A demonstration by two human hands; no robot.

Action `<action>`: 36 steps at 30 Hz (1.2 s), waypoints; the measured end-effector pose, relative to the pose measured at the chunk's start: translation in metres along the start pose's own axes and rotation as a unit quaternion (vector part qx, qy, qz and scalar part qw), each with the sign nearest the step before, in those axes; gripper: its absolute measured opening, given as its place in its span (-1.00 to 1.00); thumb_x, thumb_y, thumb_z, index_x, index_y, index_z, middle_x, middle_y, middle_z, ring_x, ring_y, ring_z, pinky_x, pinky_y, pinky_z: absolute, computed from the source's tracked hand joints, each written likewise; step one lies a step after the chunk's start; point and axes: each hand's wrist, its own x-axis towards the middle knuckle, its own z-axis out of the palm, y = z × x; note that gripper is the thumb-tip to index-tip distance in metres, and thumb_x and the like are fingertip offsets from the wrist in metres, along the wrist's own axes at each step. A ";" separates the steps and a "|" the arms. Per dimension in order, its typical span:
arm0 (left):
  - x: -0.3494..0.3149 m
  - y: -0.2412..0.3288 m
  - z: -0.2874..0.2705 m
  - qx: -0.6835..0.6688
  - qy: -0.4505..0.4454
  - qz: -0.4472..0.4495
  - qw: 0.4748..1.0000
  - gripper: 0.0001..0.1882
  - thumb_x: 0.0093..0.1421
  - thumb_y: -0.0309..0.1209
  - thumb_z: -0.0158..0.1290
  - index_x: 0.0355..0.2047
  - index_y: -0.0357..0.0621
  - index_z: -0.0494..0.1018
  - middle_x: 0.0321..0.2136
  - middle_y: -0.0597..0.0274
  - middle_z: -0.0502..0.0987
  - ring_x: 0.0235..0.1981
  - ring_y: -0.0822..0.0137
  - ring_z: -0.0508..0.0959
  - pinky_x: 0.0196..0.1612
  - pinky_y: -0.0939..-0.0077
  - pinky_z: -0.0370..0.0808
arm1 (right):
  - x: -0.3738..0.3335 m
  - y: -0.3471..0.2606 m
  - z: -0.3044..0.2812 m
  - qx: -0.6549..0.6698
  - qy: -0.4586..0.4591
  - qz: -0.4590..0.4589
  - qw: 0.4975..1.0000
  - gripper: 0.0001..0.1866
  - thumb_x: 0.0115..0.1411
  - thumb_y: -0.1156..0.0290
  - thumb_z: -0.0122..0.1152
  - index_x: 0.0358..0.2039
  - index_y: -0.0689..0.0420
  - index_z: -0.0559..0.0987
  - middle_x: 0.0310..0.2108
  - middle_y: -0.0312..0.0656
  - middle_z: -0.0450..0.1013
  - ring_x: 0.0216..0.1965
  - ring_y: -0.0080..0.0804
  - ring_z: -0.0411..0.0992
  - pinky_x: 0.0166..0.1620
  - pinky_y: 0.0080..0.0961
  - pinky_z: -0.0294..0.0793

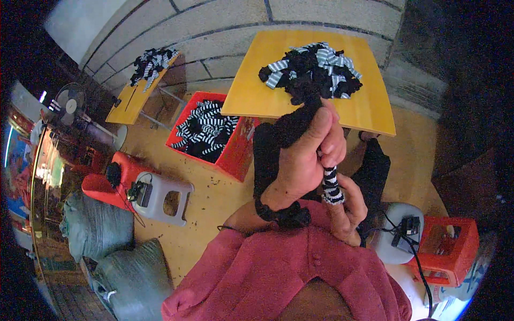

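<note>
My left hand (302, 163) is closed in front of my chest, its thumb and fingers pressing on a fuzzy black knitted piece (297, 126). Below its fingers hangs a narrow black-and-white striped knitted tube (331, 184) with a white edge. My right hand (352, 211) is closed around the tube's lower end; one finger seems to go up into it, though the overlap hides how far. Whether the tube and the black piece are joined is hidden by my left hand. A black knitted band (286, 215) lies at my left wrist.
A yellow table (243, 99) ahead carries a pile of black and striped knits (313, 72). Left of it stands a red crate (235, 155) of striped pieces. Grey stool (179, 200), red chair (120, 182), full sacks (134, 278) and fan (69, 101) are left; a red stool (466, 246) is right.
</note>
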 end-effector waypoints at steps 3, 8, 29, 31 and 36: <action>-0.003 -0.002 0.001 -0.004 -0.009 -0.013 1.000 -0.75 0.31 -0.20 -0.22 -0.42 -0.05 0.23 -0.73 0.50 0.14 -0.77 0.60 0.09 -0.66 0.66 0.08 | 0.001 -0.003 0.001 0.102 0.003 0.067 0.993 -0.53 0.07 0.39 0.22 -0.05 0.36 0.36 -0.32 -0.21 0.44 -0.45 -0.62 0.38 -0.40 -0.72 0.35; -0.002 -0.009 -0.008 -0.030 -0.035 0.001 0.999 -0.77 0.30 -0.19 -0.20 -0.35 -0.07 0.28 -0.71 0.47 0.16 -0.75 0.57 0.12 -0.64 0.63 0.10 | 0.011 -0.018 0.005 0.295 0.005 0.193 0.936 -0.52 0.07 0.31 0.23 -0.08 0.35 0.37 -0.43 -0.31 0.42 -0.58 -0.73 0.27 -0.53 -0.79 0.22; 0.002 0.015 -0.003 0.036 0.116 0.117 0.986 -0.70 0.23 -0.28 -0.04 -0.13 -0.22 0.36 -0.54 0.24 0.42 -0.59 0.40 0.38 -0.51 0.53 0.34 | 0.009 -0.008 -0.003 -0.031 -0.040 -0.023 0.998 -0.48 0.05 0.50 0.18 0.04 0.38 0.33 -0.19 -0.07 0.46 -0.21 -0.46 0.43 -0.12 -0.56 0.39; 0.000 0.010 -0.002 0.018 0.104 0.112 0.988 -0.69 0.23 -0.27 -0.05 -0.12 -0.23 0.35 -0.55 0.25 0.41 -0.60 0.41 0.37 -0.51 0.54 0.32 | 0.002 -0.003 -0.004 0.001 -0.015 0.039 0.999 -0.45 0.06 0.46 0.19 0.06 0.39 0.30 -0.16 -0.08 0.44 -0.19 -0.46 0.42 -0.10 -0.55 0.37; -0.004 0.005 -0.005 -0.010 0.047 0.087 0.995 -0.67 0.24 -0.26 -0.06 -0.10 -0.23 0.33 -0.59 0.25 0.37 -0.63 0.42 0.32 -0.54 0.54 0.25 | 0.004 -0.009 -0.001 0.026 -0.020 0.029 0.999 -0.49 0.09 0.42 0.17 0.02 0.38 0.33 -0.18 -0.02 0.45 -0.22 -0.40 0.45 -0.15 -0.52 0.41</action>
